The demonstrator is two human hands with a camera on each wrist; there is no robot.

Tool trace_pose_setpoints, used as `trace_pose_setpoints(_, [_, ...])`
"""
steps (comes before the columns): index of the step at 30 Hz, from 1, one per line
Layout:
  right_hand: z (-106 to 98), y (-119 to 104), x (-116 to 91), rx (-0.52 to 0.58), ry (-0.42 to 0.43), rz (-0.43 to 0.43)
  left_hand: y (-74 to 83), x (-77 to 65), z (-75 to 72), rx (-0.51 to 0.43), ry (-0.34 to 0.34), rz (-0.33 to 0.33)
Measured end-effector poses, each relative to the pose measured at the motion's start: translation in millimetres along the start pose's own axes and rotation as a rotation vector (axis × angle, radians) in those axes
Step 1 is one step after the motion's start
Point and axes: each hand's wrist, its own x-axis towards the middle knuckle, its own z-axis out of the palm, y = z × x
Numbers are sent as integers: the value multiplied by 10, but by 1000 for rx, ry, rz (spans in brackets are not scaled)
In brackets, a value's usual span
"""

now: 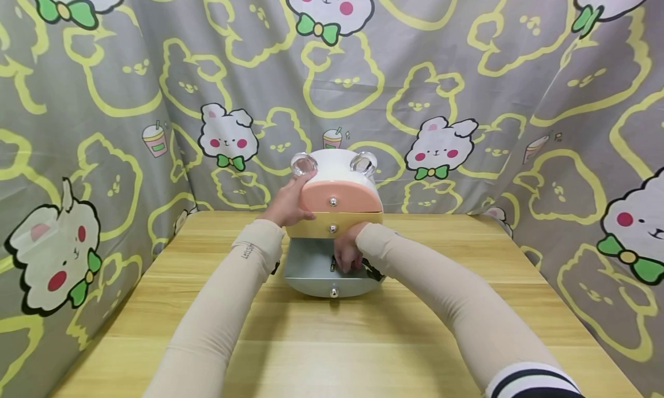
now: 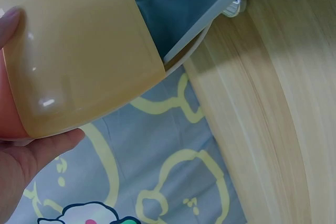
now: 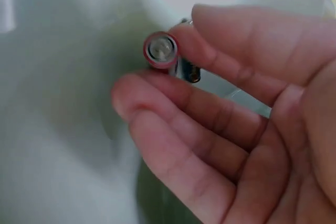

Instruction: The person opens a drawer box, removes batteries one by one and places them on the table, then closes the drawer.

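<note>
A small drawer cabinet (image 1: pixel 339 167) stands on the table with a white top and two clear round ears. Its grey bottom drawer (image 1: pixel 311 285) is pulled out. My left hand (image 1: pixel 287 202) grips the cabinet's left side, with digits spread over the front edge and side beside the peach drawer (image 1: pixel 321 196) and yellow drawer (image 1: pixel 308 225). Inside the grey drawer, my right hand (image 1: pixel 350 248) pinches a red battery (image 3: pixel 161 50) between its fingertips, one end facing the wrist camera. A dark battery (image 3: pixel 192 72) lies just behind it, partly hidden by the fingers.
The wooden table (image 1: pixel 332 346) extends around the cabinet. A grey curtain (image 1: pixel 363 98) with yellow outlines and white cartoon animals hangs behind and at both sides. Silver knobs (image 1: pixel 334 292) stick out from the drawer fronts.
</note>
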Motion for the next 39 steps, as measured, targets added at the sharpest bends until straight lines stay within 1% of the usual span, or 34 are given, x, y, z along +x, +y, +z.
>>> trace_pose_setpoints(4, [5, -14, -49, -22, 33, -9, -15, 7, 3, 11, -5, 2])
trace_pose_setpoints(9, [-3, -10, -49, -19, 40, -6, -23, 13, 2, 10, -4, 8])
trace_pose_setpoints(13, [-18, -5, -12, -76, 53, 8, -12, 10, -20, 12, -7, 1])
trace_pose_setpoints(16, [-21, -2, 17, -154, 60, 25, -2, 3, -29, 10, -10, -5])
trace_pose_setpoints(18, [-26, 1, 48, -200, 38, 24, -1, 1, -31, 5, -10, -5])
trace_pose_setpoints(21, [-34, 2, 94, -232, 3, 47, -6, 8, -26, 2, -8, 3])
trace_pose_setpoints(24, [-42, 3, 129, -224, -13, 84, -15, 14, -22, -2, -7, 9])
trace_pose_setpoints(28, [-46, 10, 106, -217, 12, 126, -7, 15, -17, -5, -8, 10])
trace_pose_setpoints(30, [-48, 12, 84, -220, 18, 127, -2, 11, -19, -5, -8, 8])
trace_pose_setpoints(32, [-49, 18, 61, -199, 23, 134, 2, 8, -20, -5, -7, 5])
trace_pose_setpoints(37, [-41, 48, 9, -104, 30, 152, 10, 1, -19, -2, -9, 4])
trace_pose_setpoints(39, [-38, 68, -18, -110, 36, 140, 14, -2, -19, -2, -11, 0])
